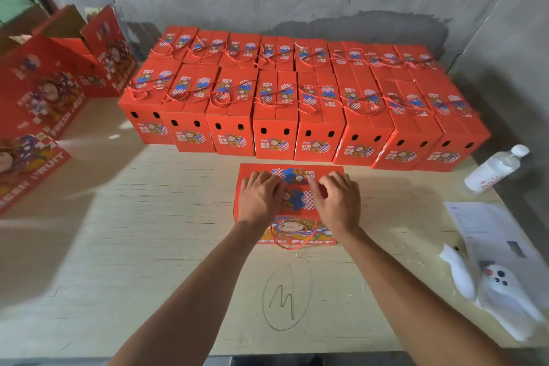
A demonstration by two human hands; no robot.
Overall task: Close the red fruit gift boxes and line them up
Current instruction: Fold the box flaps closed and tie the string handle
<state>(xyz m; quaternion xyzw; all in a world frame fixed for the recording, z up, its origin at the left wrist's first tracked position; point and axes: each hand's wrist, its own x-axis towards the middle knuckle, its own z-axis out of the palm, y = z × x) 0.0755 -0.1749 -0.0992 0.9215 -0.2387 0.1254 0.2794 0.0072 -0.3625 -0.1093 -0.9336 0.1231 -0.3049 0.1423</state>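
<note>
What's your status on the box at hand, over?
Left hand flat on the near box, right hand curled at its top flaps. Two closed rows lined up behind. Nothing blocking; water bottle off right.

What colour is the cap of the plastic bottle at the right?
White; the cap shows best in the head view, the only one.

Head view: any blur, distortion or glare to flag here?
Head view: the open boxes at far left are smeared, wide-angle bending curves the closed box rows, the hands and near box stay sharp, lighting is soft, no strong glare.
</note>
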